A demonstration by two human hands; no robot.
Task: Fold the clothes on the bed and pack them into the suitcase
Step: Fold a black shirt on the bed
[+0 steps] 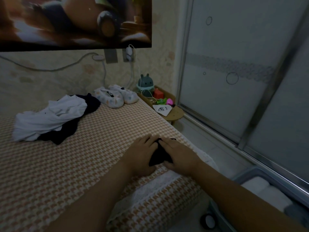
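Two hands lie side by side on a small black garment near the right edge of the bed. The left hand rests on its left part and the right hand on its right part. Both have their fingers laid out fairly straight and press down on the cloth rather than gripping it. The garment is bunched between the hands, and much of it is hidden under them. The bed has a cover with a small orange and white check and a white lace edge along its near side.

Farther back on the left of the bed, a crumpled white garment lies unfolded on top of a dark garment, which sticks out beneath it. Just behind them, near the wall, stands a pair of small patterned shoes.

On the floor at the lower right is the open suitcase, with folded white cloth inside it. It sits well apart from the black garment.

Beside the far corner of the bed is a low wooden side table, which holds a green toy figure, a red block and other small bright things. White cables run along the wall under a large picture. A frosted sliding door fills the right side.
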